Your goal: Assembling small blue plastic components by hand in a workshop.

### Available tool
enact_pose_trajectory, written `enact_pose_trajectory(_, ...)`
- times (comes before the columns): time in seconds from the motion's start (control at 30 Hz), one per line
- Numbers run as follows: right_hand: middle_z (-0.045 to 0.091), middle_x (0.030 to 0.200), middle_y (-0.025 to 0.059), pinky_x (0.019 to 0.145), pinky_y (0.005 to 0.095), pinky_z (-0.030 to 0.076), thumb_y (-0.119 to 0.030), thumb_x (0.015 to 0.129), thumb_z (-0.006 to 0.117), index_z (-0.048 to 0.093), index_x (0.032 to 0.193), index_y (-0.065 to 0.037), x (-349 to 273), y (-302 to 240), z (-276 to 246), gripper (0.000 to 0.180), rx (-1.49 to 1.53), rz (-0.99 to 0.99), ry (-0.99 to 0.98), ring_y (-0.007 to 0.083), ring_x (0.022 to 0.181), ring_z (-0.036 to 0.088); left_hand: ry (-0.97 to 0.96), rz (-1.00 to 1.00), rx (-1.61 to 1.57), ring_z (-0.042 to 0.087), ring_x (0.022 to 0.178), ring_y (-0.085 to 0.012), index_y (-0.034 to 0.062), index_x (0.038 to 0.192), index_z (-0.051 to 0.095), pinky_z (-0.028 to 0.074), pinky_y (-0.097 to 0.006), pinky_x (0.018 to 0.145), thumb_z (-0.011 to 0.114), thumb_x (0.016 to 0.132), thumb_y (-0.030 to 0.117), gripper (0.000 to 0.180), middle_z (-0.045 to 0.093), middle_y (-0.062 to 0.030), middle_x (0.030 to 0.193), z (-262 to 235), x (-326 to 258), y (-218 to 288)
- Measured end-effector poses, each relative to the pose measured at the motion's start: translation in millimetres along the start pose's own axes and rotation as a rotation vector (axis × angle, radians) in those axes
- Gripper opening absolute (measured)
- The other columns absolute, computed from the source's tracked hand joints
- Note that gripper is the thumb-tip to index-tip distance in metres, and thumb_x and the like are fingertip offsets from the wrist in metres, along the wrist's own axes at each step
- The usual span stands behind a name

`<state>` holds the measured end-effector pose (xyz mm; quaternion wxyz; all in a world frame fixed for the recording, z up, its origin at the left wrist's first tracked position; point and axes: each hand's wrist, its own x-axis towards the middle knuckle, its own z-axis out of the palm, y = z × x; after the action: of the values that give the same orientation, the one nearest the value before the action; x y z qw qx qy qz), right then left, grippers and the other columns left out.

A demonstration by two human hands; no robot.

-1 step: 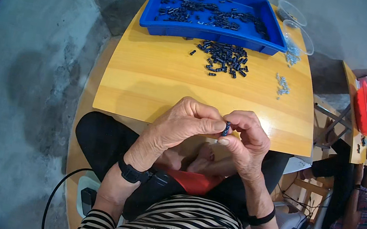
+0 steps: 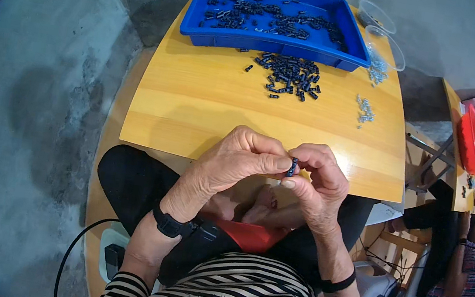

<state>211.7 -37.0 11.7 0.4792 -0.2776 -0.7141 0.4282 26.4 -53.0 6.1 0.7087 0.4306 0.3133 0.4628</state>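
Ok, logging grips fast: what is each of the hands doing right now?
Left hand: closed, pinching the small dark part at its fingertips.
Right hand: closed, pinching the same small dark part from the other side.

The person is wearing a top with black and white horizontal stripes, its sleeves (image 2: 121, 291) ending well below the fingers (image 2: 275, 161), short of the wrists. A coloured print is showing on the chest of the top, partly cut off by the picture's lower edge. A black watch-like band (image 2: 172, 225) is sitting on the left wrist, and a thin black band (image 2: 337, 284) is circling the right wrist. Dark trousers (image 2: 134, 179) are covering the legs on either side below the fingers. Both forearms are bare between sleeves and bands. A red garment part (image 2: 252, 237) is showing at the lap, beneath the fingers.
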Motion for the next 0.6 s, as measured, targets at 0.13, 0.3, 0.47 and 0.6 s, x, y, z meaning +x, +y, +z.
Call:
enact_pose_trajectory(0.13, 0.061, 0.091, 0.0078, 0.068, 0.0269, 0.049, -0.007, 0.07, 0.078, 0.064, 0.1, -0.001, -2.4, -5.0, 3.0, 0.034, 0.001, 0.001, 0.038, 0.0152, 0.077, 0.058, -0.002, 0.029, 0.037, 0.06, 0.075, -0.0065, -0.0003, 0.091, 0.071, 0.047, -0.02, 0.07, 0.068, 0.086, 0.015, 0.017, 0.068, -0.0022, 0.079, 2.3, -0.5, -1.7)
enact_pose_trajectory(0.3, 0.061, 0.091, 0.0078, 0.067, 0.0267, 0.049, -0.007, 0.07, 0.078, 0.065, 0.1, -0.001, -3.6, -8.4, 1.2, 0.033, -0.067, -0.052, 0.033, 0.0155, 0.076, 0.058, -0.008, 0.034, 0.035, 0.06, 0.075, -0.0065, -0.0005, 0.09, 0.071, 0.047, -0.019, 0.07, 0.068, 0.086, 0.016, 0.017, 0.067, -0.0025, 0.078, 5.2, -0.6, -1.5)
enact_pose_trajectory(0.47, 0.062, 0.092, 0.0082, 0.07, 0.0274, 0.049, -0.008, 0.071, 0.077, 0.066, 0.101, -0.001, -8.1, -4.7, -0.5, 0.033, -0.042, -0.039, 0.037, 0.0164, 0.08, 0.058, -0.012, 0.04, -0.024, 0.06, 0.074, -0.0071, -0.0005, 0.088, 0.071, 0.047, -0.02, 0.069, 0.068, 0.085, 0.018, 0.019, 0.067, -0.0023, 0.077, 8.4, 1.1, -4.6)
enact_pose_trajectory(0.6, 0.062, 0.093, 0.008, 0.075, 0.0277, 0.047, -0.008, 0.071, 0.077, 0.066, 0.103, -0.001, -11.0, -1.4, -2.2, 0.034, 0.039, 0.03, 0.066, 0.0167, 0.084, 0.058, -0.008, 0.01, 0.024, 0.06, 0.073, -0.0078, -0.0002, 0.088, 0.071, 0.047, -0.021, 0.069, 0.067, 0.086, 0.018, 0.019, 0.067, -0.0029, 0.076, 7.6, 3.6, -6.7)
